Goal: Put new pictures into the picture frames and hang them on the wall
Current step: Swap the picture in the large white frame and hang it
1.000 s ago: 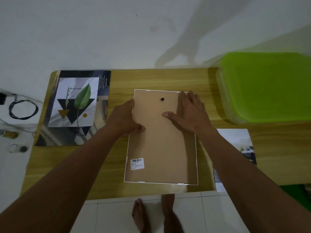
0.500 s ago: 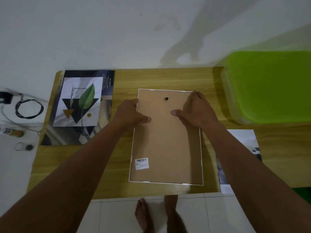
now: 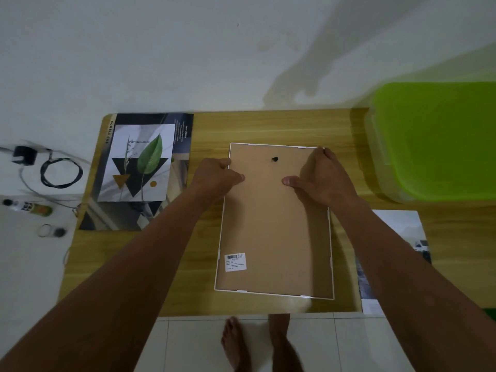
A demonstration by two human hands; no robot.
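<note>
Picture frame point(image 3: 273, 226): lies face-down near the front edge of the wooden tabletop point(image 3: 209, 132), brown backing board up inside a thin white rim.
Hanger hole point(image 3: 274, 159): small dark spot near the frame's far edge.
Sticker point(image 3: 235, 261): white barcode label at the backing's near-left corner; its print is too small to read.
Left hand point(image 3: 214, 175): grips the frame's left edge near the far corner, fingers curled over the rim, thumb flat on the backing.
Right hand point(image 3: 320, 178): holds the right edge near the far corner, fingers wrapped over the rim, thumb pressed on the backing.
Leaf print point(image 3: 139, 162): rests on a dark sheet at the tabletop's far-left corner; "DOUBLE CAB" runs along that sheet's left margin.
Photo print point(image 3: 397, 237): at the front-right, partly under the right forearm.
Green-lidded bin point(image 3: 440, 140): far-right corner.
Black cable point(image 3: 61, 173): coiled on the white surface left of the tabletop.
</note>
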